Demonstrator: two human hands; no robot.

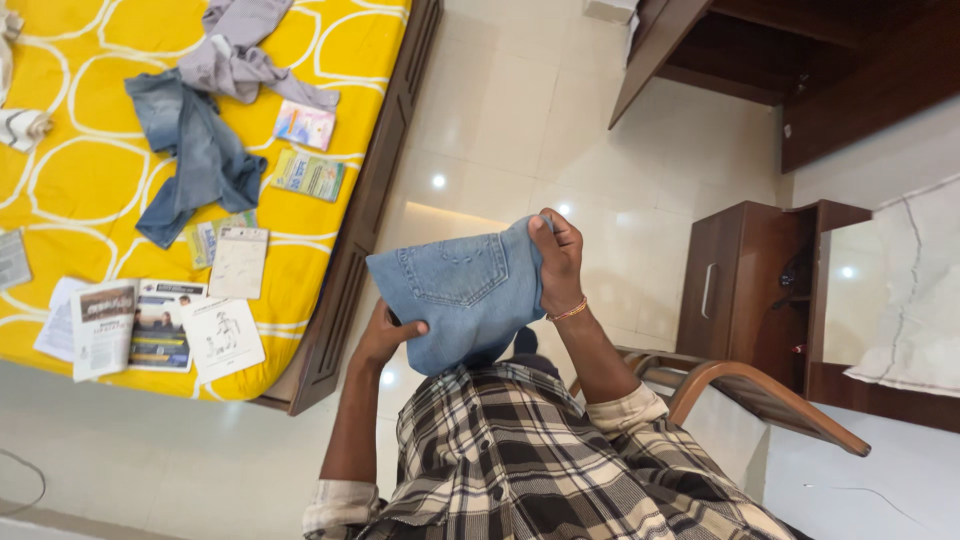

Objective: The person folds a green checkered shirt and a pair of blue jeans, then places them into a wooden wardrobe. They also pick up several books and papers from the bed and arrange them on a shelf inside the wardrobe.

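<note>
Between the bed and the wooden cabinet, over pale glossy floor tiles [500,110], a person in a plaid shirt [520,460] holds up folded light-blue jeans [455,295], back pocket facing the cam. Left hand [385,335] is closed on the lower left edge of the denim, thumb on top of the fabric, fingers hidden behind. Right hand [558,262] is closed on the upper right corner, pinching the cloth, w/ a thin bangle [568,312] at the wrist. Jeans are off every surface, hanging btwn the two hands just above the chest.

Bed w/ yellow sheet [90,180] (white loop pattern) acts as the main holder of stuff: a darker blue pair of jeans [195,150] lies crumpled on it, a grey garment [240,55] touching its top end. Near those: a small pinkish packet [305,125], a green packet [308,175], a white card [238,262] and some pamphlets [150,325] by the bed's near edge. White cloth bits [20,125] at the far left edge.

Wooden cabinet [745,285] at right stands w/ its door open; contents too dark to tell. Curved wooden chair arm [760,385] sits just right of the person's right forearm.
</note>
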